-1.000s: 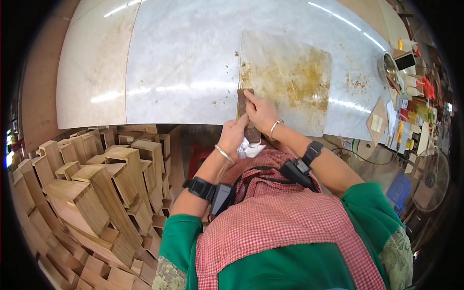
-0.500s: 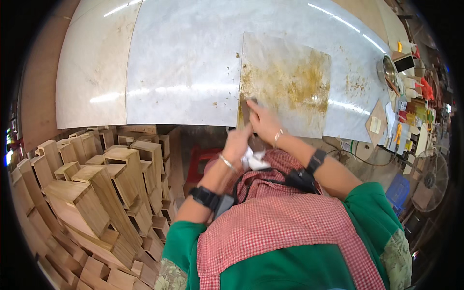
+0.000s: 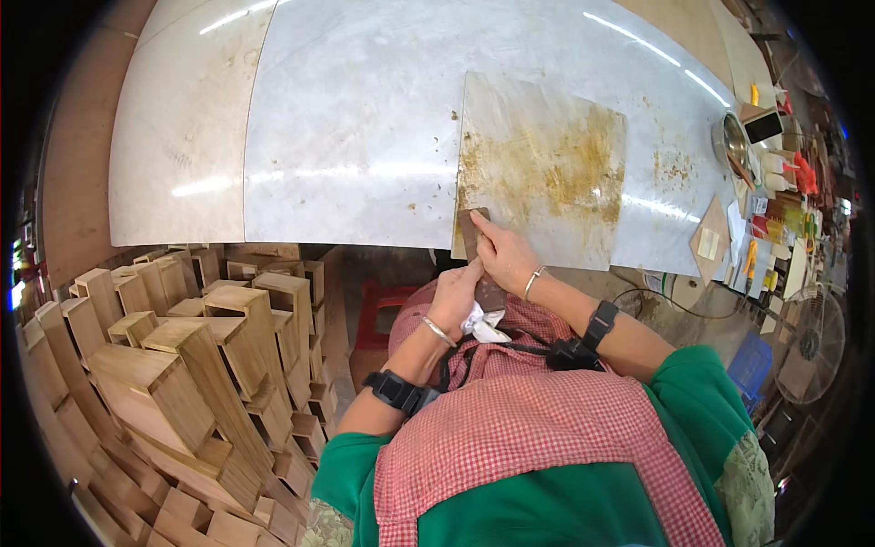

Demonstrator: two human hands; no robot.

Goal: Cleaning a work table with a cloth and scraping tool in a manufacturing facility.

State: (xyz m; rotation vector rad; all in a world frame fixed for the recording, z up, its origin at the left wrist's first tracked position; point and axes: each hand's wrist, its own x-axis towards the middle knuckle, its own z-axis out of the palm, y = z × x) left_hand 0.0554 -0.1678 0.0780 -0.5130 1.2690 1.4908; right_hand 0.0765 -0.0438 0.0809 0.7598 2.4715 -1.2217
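Observation:
A flat brown strip (image 3: 469, 239) lies between my hands at the table's front edge, its far end over the near left corner of a stained sheet (image 3: 547, 155). My right hand (image 3: 505, 255) is closed on the strip's right side, with a finger stretched toward its far end. My left hand (image 3: 453, 296) grips the strip lower down, close to the right fingers. Against the left palm is a crumpled white cloth (image 3: 485, 324); whether the hand holds it is hard to see. The strip's lower end shows below the right hand, in front of my checked apron.
Stacks of open wooden boxes (image 3: 219, 356) fill the floor on the left. On the table's right stand a metal bowl (image 3: 730, 141) and a dark phone (image 3: 764, 127). A red stool (image 3: 374, 314) is under the table edge; a fan (image 3: 809, 342) stands far right.
Both hands have drawn back toward my body with the brown strip. More of the strip's lower end now shows between them and the apron.

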